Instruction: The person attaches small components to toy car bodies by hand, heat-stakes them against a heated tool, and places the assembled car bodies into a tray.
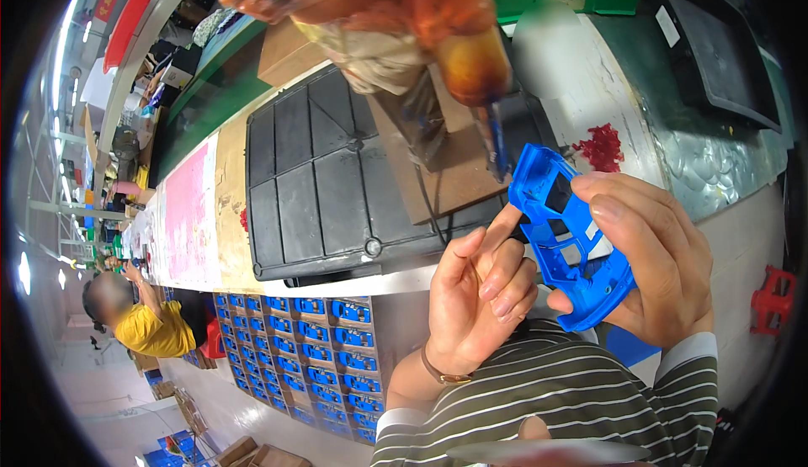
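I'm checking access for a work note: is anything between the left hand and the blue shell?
Nothing visible. The right hand holds the blue shell from its right side, leaving the left side open to the left hand. Its index finger reaches that edge; actual contact is hard to tell.

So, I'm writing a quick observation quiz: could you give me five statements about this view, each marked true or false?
1. The right hand is holding a blue shell. True.
2. The left hand is gripping a screwdriver. False: no screwdriver shows in it; its index finger is extended toward the shell's edge.
3. A small red heap lies on the white surface beyond the right hand. True.
4. The rows of blue parts are on the person's right. False: they are on the left.
5. A red stool shows near the picture's right side. True.
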{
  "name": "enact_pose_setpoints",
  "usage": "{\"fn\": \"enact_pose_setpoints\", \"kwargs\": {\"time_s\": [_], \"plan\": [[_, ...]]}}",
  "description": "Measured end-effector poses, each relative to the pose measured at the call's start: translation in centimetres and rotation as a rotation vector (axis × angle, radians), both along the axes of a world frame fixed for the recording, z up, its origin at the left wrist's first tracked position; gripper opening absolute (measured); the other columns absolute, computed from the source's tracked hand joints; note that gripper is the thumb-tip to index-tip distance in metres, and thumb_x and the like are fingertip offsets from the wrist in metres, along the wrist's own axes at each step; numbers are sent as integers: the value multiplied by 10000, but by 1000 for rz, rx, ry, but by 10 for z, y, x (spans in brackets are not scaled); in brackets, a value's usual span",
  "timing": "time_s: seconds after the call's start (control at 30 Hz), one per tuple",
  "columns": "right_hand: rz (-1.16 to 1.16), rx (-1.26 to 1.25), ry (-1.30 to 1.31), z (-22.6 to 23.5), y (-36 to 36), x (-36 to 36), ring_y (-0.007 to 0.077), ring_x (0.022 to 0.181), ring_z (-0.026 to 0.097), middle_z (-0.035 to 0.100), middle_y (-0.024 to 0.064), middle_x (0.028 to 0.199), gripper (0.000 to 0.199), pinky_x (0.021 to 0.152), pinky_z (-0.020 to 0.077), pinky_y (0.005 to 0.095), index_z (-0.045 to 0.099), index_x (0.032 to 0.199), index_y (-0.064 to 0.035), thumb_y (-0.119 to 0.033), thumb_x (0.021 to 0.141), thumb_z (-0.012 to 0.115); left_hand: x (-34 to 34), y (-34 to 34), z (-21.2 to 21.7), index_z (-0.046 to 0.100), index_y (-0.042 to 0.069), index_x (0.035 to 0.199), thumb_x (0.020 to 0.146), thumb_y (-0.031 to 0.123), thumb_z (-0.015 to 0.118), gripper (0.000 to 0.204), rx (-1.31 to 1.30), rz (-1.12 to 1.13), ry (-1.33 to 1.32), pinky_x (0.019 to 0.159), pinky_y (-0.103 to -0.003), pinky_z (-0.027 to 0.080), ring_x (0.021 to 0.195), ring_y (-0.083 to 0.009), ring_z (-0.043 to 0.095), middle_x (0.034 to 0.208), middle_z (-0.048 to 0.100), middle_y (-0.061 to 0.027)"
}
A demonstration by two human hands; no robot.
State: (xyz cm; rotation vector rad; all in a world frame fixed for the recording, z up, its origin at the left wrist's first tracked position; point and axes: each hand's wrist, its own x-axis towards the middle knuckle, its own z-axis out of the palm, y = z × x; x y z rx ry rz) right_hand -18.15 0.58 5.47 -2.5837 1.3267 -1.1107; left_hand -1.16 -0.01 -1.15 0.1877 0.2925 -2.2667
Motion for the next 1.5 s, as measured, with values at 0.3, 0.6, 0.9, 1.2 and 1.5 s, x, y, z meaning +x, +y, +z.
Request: {"fn": "enact_pose_setpoints", "kwargs": {"time_s": [0.3,0.6,0.9,1.2,1.5], "plan": [[434,-37,-217,-11,29,-8,337,717,611,585,207,895,475,560,528,377,448,1016,-67,-223,663,725,12,26,-9,478,86,1064,917,466,328,434,-240,-141,-386,553,-289,495,726,-172,601,914,579,-88],[936,204,-303,-55,85,36,342,777,572,541,194,937,600,645,495,377,381,1165,-119,-441,729,640,83,130,-56,447,-86,1106,907,288,430,424,-643,-267,-211,541,-367,557,669,-328,633,951,573,-245],[891,456,-7,-99,97,90,390,1214,345,339,274,1299,1005,998,272,456,258,1318,55,-634,666,591,246,309,-120,418,-44,1205,828,251,574,503,-344,747,-809,803,-376,480,870,-247,592,1073,556,-167],[529,570,270,-115,131,74,302,1273,284,326,193,1348,783,1025,224,428,292,1317,32,-544,813,455,522,428,-273,327,-93,1258,804,173,589,587,1020,1148,-2647,925,-400,345,1047,-336,466,1144,481,-228],[248,599,214,-83,189,93,315,1141,442,467,174,1233,495,961,353,414,431,1239,-12,-303,853,536,576,400,-332,357,-13,1243,728,99,632,594,1603,776,-2745,921,-420,342,1065,-367,421,1140,461,-199]]}}
